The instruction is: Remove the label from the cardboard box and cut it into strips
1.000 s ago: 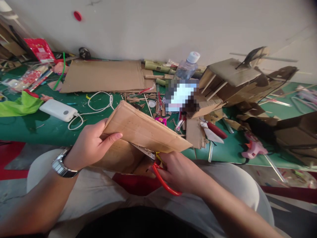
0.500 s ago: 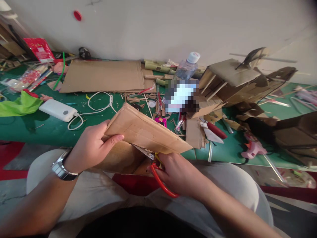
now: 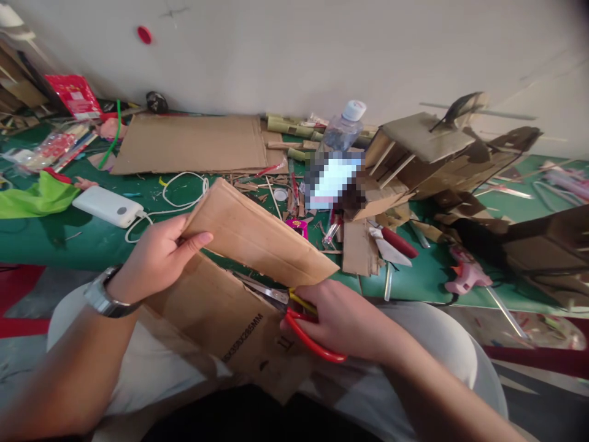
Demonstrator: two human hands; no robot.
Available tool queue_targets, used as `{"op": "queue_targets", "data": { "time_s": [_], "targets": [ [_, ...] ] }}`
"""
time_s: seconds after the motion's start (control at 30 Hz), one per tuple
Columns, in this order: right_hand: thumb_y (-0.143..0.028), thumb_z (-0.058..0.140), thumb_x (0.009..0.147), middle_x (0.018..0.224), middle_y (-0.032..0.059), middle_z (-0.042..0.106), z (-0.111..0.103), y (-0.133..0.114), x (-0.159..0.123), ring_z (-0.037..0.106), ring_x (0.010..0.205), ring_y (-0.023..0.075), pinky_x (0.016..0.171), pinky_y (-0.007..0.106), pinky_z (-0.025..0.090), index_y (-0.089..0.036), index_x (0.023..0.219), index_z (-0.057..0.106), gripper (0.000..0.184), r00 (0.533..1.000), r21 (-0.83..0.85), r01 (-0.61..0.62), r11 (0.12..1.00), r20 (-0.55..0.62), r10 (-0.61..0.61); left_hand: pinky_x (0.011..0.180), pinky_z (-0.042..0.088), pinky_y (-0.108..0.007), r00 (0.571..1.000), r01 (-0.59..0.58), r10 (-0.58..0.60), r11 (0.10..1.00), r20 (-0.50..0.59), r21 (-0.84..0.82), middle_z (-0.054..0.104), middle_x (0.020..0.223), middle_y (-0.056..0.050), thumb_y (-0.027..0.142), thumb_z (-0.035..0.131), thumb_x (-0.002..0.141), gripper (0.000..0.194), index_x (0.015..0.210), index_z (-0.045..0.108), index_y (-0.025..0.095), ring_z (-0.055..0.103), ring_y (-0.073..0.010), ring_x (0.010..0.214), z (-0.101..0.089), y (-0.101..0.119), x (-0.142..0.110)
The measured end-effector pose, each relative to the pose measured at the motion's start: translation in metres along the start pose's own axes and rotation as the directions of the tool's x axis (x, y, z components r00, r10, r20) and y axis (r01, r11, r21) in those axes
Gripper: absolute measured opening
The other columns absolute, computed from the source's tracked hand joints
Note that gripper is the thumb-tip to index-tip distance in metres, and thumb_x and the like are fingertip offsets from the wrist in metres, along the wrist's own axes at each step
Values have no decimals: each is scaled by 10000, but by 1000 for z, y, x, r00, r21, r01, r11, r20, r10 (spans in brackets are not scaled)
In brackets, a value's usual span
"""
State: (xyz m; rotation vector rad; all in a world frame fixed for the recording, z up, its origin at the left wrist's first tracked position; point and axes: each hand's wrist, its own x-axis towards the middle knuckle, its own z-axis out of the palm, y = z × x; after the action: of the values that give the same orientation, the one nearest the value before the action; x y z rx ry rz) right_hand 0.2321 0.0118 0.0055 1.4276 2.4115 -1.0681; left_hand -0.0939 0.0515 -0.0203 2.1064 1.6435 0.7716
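My left hand (image 3: 161, 255) grips the upper left of a brown cardboard piece (image 3: 257, 236), its thumb pressed on the near face. In my right hand (image 3: 331, 316) is a pair of scissors (image 3: 271, 294) with red and yellow handles, the blades pointing left. They lie in the gap between the upper cardboard and a lower cardboard flap (image 3: 207, 307). That flap carries black printed lettering and hangs over my lap. Part of the scissor handles is hidden by my right fingers. At the left, the two cardboard parts still look joined near my left hand.
A white power bank (image 3: 108, 205) with a cable lies on the green table (image 3: 59, 239). Behind are a flat cardboard sheet (image 3: 193, 144) and a plastic bottle (image 3: 343, 129). To the right sit a cardboard model (image 3: 423, 135), a red-handled tool (image 3: 398, 242) and a pink glue gun (image 3: 464, 273).
The lower flap has swung down toward my lap, showing its lettering, and the gap has widened. My left hand and the upper cardboard have shifted slightly left. The scissors remain in my right hand.
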Motion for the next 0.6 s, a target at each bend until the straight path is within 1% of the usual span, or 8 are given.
{"op": "queue_targets", "data": {
  "time_s": [0.17, 0.27, 0.33, 0.4, 0.43, 0.47, 0.53, 0.6],
  "targets": [
    [-474, 725, 904, 587, -48, 503, -19, 15, -11, 373, 543, 94, 514, 262, 240, -197, 644, 506, 439, 995, 152, 84, 985, 35, -90, 664, 479, -349, 988, 101, -103, 995, -119, -16, 728, 771, -56, 603, 559, 975, 425, 805, 629, 220, 655, -260, 742, -10, -10, 7],
    [-530, 757, 872, 600, -64, 407, -25, 24, -12, 328, 582, 89, 512, 242, 227, -190, 635, 462, 509, 989, 301, 122, 946, 44, -142, 689, 483, -355, 968, 169, -169, 986, -186, -16, 714, 761, -49, 623, 575, 952, 442, 812, 642, 209, 655, -263, 751, -15, -15, 10],
    [-596, 751, 867, 622, -58, 420, -27, 30, -12, 348, 598, 89, 511, 228, 243, -183, 658, 499, 526, 983, 463, 139, 875, 40, -177, 741, 505, -360, 953, 204, -203, 979, -226, -21, 735, 816, -47, 603, 581, 957, 430, 879, 682, 192, 672, -265, 806, -21, -21, 12],
    [-671, 734, 857, 660, -28, 522, -26, 35, -13, 429, 595, 96, 500, 217, 297, -169, 735, 584, 538, 982, 633, 137, 762, 12, -186, 831, 529, -373, 928, 241, -238, 970, -287, -27, 766, 928, -40, 564, 585, 973, 406, 999, 720, 182, 682, -258, 892, -29, -30, 15],
    [-703, 722, 854, 689, -4, 581, -26, 37, -13, 476, 589, 104, 490, 214, 328, -160, 790, 621, 556, 985, 695, 130, 707, -11, -170, 885, 535, -389, 899, 276, -270, 961, -344, -34, 776, 974, -29, 545, 607, 967, 394, 1058, 727, 180, 676, -251, 922, -34, -36, 17],
    [-726, 708, 856, 719, 20, 630, -25, 38, -13, 513, 577, 109, 479, 213, 356, -152, 842, 645, 578, 989, 737, 123, 664, -36, -143, 910, 544, -404, 851, 337, -326, 940, -412, -48, 780, 993, -14, 535, 634, 958, 390, 1082, 731, 178, 669, -239, 918, -38, -43, 19],
    [-739, 696, 862, 748, 45, 678, -22, 38, -12, 542, 535, 108, 456, 211, 389, -146, 904, 661, 596, 994, 773, 112, 625, -79, -80, 926, 568, -424, 719, 385, -412, 907, -561, -172, 785, 1036, 0, 503, 657, 958, 375, 1086, 726, 157, 665, -218, 924, -44, -63, 25],
    [-719, 708, 865, 730, 36, 678, -20, 36, -11, 532, 494, 95, 454, 211, 414, -149, 904, 661, 573, 994, 785, 106, 610, -92, -54, 990, 568, -411, 643, 261, -427, 903, -636, -343, 773, 1171, 14, 463, 635, 990, 354, 1132, 679, 142, 672, -192, 1035, -47, -88, 33]
  ]
}}
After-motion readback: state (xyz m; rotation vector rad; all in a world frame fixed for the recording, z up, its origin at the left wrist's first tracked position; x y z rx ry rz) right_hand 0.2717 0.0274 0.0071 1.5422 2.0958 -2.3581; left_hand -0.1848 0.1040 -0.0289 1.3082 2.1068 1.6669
